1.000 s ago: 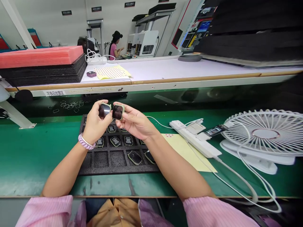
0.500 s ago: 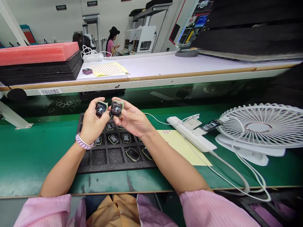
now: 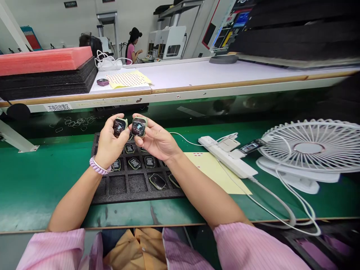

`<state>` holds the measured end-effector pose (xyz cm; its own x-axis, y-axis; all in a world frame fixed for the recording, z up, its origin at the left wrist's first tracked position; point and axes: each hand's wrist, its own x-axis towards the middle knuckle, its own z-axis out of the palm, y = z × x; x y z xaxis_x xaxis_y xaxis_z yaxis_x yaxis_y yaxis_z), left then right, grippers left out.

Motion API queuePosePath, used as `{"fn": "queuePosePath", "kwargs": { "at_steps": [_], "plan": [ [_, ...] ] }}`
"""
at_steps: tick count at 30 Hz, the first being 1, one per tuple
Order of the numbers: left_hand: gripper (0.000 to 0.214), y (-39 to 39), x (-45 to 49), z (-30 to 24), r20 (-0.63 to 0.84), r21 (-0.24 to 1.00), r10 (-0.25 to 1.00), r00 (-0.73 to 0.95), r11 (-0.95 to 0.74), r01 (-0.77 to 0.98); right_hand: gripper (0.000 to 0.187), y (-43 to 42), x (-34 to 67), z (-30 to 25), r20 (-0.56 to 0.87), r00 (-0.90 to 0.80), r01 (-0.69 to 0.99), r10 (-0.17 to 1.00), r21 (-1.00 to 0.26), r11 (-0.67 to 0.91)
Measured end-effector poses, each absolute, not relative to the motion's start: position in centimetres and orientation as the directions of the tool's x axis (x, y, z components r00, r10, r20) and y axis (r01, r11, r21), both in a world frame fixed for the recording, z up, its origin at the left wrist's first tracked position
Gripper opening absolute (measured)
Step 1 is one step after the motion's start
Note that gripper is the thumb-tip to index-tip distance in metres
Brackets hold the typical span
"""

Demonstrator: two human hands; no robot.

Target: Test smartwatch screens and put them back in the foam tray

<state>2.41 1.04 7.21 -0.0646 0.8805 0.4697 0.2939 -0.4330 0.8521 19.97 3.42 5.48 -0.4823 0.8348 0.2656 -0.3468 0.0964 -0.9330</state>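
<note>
My left hand (image 3: 108, 144) pinches a small green-cased watch body (image 3: 119, 126) with its screen lit. My right hand (image 3: 157, 140) grips a second green-cased watch body (image 3: 138, 127), also lit, right beside the first. Both are held side by side above a black foam tray (image 3: 123, 189). The tray's compartments hold several more watch bodies, such as one (image 3: 157, 181) near its front right. A purple band circles my left wrist.
A yellow sheet (image 3: 216, 172), a white power strip (image 3: 226, 157) with cables and a white desk fan (image 3: 309, 150) lie to the right on the green mat. Small loose rings (image 3: 77, 123) lie behind the tray. Foam stacks (image 3: 47, 73) sit on the rear bench. A person (image 3: 132, 45) works far back.
The two watch screens, dark a second ago, are lit. My hands shifted slightly left with the view; the grip on both watches is the same.
</note>
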Motion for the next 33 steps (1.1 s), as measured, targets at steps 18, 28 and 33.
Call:
{"fn": "queuePosePath", "kwargs": {
  "at_steps": [18, 28, 33],
  "plan": [
    [0.045, 0.78, 2.55, 7.45, 0.518, 0.813, 0.853, -0.067, -0.466, 0.348, 0.055, 3.43, 19.97, 5.38, 0.253, -0.513, -0.489, 0.82, -0.871, -0.038],
    [0.044, 1.18, 2.45, 6.94, 0.555, 0.79, 0.828, -0.075, -0.497, 0.359, 0.051, 3.84, 19.94, 4.82, 0.32, -0.537, -0.574, 0.78, -0.817, -0.06],
    [0.045, 1.06, 2.61, 7.14, 0.541, 0.805, 0.837, -0.087, -0.485, 0.341, 0.052, 3.86, 19.84, 4.82, 0.304, -0.526, -0.567, 0.794, -0.822, -0.06]
  ]
}}
